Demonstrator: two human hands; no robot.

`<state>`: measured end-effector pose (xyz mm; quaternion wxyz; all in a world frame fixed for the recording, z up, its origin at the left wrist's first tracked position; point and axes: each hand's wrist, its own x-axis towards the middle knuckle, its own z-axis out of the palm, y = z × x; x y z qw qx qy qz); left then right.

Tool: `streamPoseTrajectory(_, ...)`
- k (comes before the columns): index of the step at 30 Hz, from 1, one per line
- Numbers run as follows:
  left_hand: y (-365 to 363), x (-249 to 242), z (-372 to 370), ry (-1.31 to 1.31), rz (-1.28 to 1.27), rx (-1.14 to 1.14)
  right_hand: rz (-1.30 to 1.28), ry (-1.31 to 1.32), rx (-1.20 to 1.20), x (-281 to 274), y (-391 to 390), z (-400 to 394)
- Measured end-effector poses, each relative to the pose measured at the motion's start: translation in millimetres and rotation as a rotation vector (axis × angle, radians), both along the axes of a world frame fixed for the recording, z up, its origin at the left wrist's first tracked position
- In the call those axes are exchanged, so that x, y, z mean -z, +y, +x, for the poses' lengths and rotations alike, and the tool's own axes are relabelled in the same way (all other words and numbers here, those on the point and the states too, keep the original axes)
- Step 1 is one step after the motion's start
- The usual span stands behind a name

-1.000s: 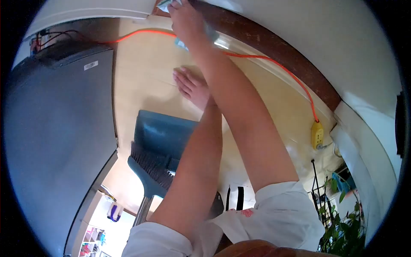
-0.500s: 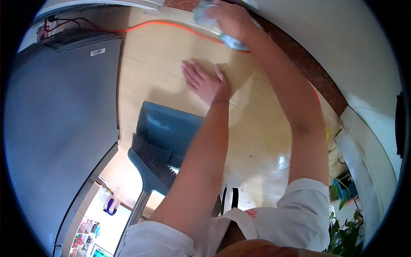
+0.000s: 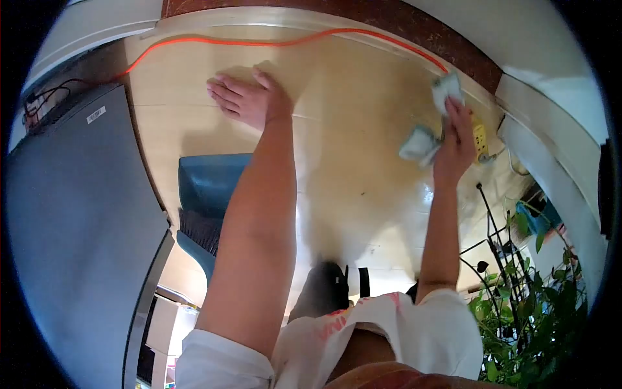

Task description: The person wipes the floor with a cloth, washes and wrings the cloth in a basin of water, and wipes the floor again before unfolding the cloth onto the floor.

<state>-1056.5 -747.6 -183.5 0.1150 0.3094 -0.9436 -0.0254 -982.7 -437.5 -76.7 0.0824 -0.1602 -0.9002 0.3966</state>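
Moderately bright, with strong fisheye bending and black corners.
On my feed, white glare spots the pale floor [image 3: 363, 139], soft shadow edges the left hand [image 3: 247, 100], the cloth [image 3: 420, 144] looks slightly blurred, and I lose leaf detail where the plant [image 3: 534, 318] sinks into darkness.

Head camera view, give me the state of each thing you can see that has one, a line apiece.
Left hand: palm down, flat on the floor
Right hand: closed on the cloth
Cloth: bunched, ends sticking out
Cord: uncoiled, loosely curved
Power strip: partly hidden; cannot tell if powered
Dustpan: partly hidden by left forearm
Floor: shiny in places
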Motion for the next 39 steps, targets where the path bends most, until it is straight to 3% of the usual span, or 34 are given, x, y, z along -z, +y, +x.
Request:
streamPoseTrajectory(2,-1.3,4.8,2.6,0.034,-0.077,0.018,-0.066,0.001,0.218,29.4,4.4,57.5)
streamPoseTrajectory(3,-2.1,5.2,4.0,0.038,-0.076,0.019,0.084,0.034,0.204,42.0,4.5,65.7)
streamPoseTrajectory(5,0.5,4.1,2.5,0.049,-0.068,0.015,0.39,0.1,0.166,75.4,9.5,57.3)
streamPoseTrajectory(8,1.8,-4.1,1.2,-0.003,0.052,-0.016,0.297,0.182,0.198,91.1,10.7,3.2)
streamPoseTrajectory(10,0.3,-1.0,4.5,0.018,0.032,-0.006,0.253,0.268,0.089,101.0,0.2,-27.2)
streamPoseTrajectory(12,0.6,5.3,0.0,0.068,-0.011,0.005,0.365,0.264,-0.065,106.8,-33.4,-51.2)
streamPoseTrajectory(14,-2.8,10.6,2.1,0.12,-0.092,0.021,0.325,0.151,-0.21,114.0,-81.4,-65.3)
streamPoseTrajectory(15,-2.9,10.1,2.6,0.107,-0.06,0.024,0.282,-0.164,-0.18,83.1,-114.1,-78.9)
streamPoseTrajectory(16,-3.1,8.6,2.8,0.093,-0.029,0.028,0.309,0.183,-0.443,94.9,-117.6,-78.6)
streamPoseTrajectory(19,-5.9,7.9,2.6,0.081,-0.024,0.022,0.16,0.211,-0.613,85.1,-137.8,-64.0)
streamPoseTrajectory(22,-0.2,4.9,0.8,0.082,0.0,0.025,0.103,-0.085,-0.489,68.2,-111.1,-27.0)
streamPoseTrajectory(24,-2.7,3.1,3.7,0.082,0.002,0.019,-0.031,0.084,-0.254,72.2,-46.4,11.6)
streamPoseTrajectory(25,-3.8,6.9,1.8,0.088,-0.006,0.017,0.101,0.035,-0.159,59.6,-18.7,22.9)
streamPoseTrajectory(27,-7.2,10.3,1.6,0.101,-0.017,0.011,0.115,0.115,-0.062,72.5,33.0,31.0)
streamPoseTrajectory(30,-7.4,13.9,0.3,0.134,-0.017,0.025,0.317,0.25,-0.05,86.3,17.6,3.3)
streamPoseTrajectory(32,-9.4,21.9,-0.9,0.182,-0.105,0.017,0.078,0.205,-0.101,66.0,-37.7,-24.7)
streamPoseTrajectory(33,-12.7,27.2,0.0,0.198,-0.15,0.025,-0.284,-0.224,-0.144,41.2,-56.8,-34.6)
streamPoseTrajectory(35,-20.6,35.2,-2.3,0.225,-0.153,0.073,0.246,-0.157,-0.645,75.6,-88.9,-16.4)
streamPoseTrajectory(37,-25.2,39.4,-3.1,0.214,-0.16,0.067,0.219,0.228,-0.884,92.0,-111.0,38.0)
streamPoseTrajectory(39,-24.9,40.4,-1.8,0.222,-0.152,0.048,-0.01,0.211,-1.083,98.1,-114.0,85.6)
